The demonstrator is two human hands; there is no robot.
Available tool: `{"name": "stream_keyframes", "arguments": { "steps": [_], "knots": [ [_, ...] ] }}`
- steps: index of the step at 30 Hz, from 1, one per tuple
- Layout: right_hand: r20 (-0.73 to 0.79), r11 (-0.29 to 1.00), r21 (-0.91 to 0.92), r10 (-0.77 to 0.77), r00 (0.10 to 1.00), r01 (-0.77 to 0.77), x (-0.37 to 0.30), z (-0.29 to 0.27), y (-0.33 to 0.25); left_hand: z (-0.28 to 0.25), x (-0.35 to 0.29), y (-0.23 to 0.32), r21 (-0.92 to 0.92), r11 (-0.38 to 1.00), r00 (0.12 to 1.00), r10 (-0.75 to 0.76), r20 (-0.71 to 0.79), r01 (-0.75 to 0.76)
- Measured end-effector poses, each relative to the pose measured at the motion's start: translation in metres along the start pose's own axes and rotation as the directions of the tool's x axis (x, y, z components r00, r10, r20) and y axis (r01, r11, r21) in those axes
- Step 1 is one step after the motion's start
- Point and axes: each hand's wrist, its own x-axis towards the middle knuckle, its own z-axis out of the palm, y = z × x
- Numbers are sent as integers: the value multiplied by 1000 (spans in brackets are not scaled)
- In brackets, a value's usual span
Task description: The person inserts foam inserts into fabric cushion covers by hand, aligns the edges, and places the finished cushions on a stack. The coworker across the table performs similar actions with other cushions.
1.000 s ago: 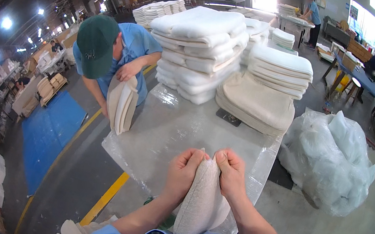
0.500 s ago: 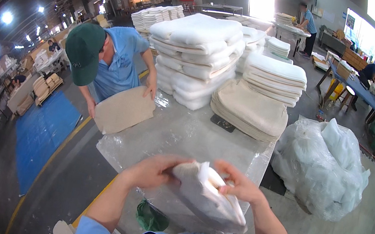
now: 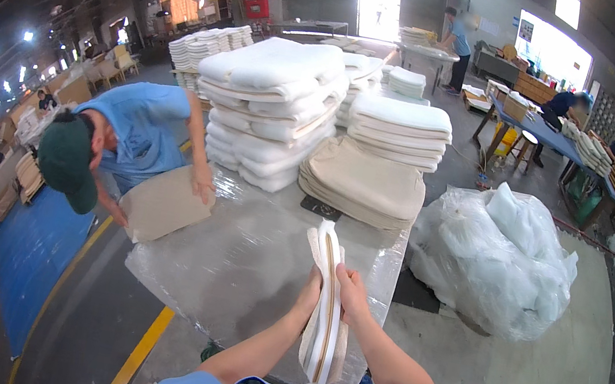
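Observation:
I hold a padded cushion cover (image 3: 328,334) on edge over the near side of the table (image 3: 241,250). It is beige outside with white along the facing edge, and a brown line like a zip runs down its length. My left hand (image 3: 312,292) presses on its left face, and my right hand (image 3: 351,287) grips the right face, thumb on top near the white edge. Beyond it lies a stack of folded beige covers (image 3: 362,183). Across the table's left corner, a co-worker's hands hold a flat beige piece (image 3: 167,205).
A tall pile of white padding (image 3: 268,108) stands at the back of the table, with folded white pads (image 3: 399,130) to its right. On the floor to the right sits a big clear plastic bag (image 3: 495,260) of white material. The co-worker (image 3: 134,134) leans in at the left.
The cover has turned from lying tilted to standing on edge, its brown line now facing up. Both my hands have closed against its sides. The view has shifted right, and the co-worker bends lower.

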Motion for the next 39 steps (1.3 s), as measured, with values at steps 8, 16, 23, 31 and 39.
{"name": "stream_keyframes", "arguments": {
  "steps": [8, 16, 23, 31, 39],
  "knots": [
    [120, 930, -290, -197, 973, 224, 65, -34, -32, 15, 18, -4, 200, 937, 958, 282, 42, -285],
    [354, 774, -428, -332, 874, 467, 133, -10, -94, 7, 60, -4, 193, 928, 947, 319, 30, -319],
    [412, 813, -282, -376, 830, 509, 162, 22, -72, -8, 121, 50, 443, 817, 922, 380, 71, -370],
    [114, 840, 98, -542, 832, 534, 168, 22, -35, -23, 146, 33, 349, 884, 950, 302, 84, -312],
    [92, 802, 298, -563, 821, 517, 158, 17, -128, -35, 144, 29, 215, 946, 971, 237, 42, -241]
  ]
}}
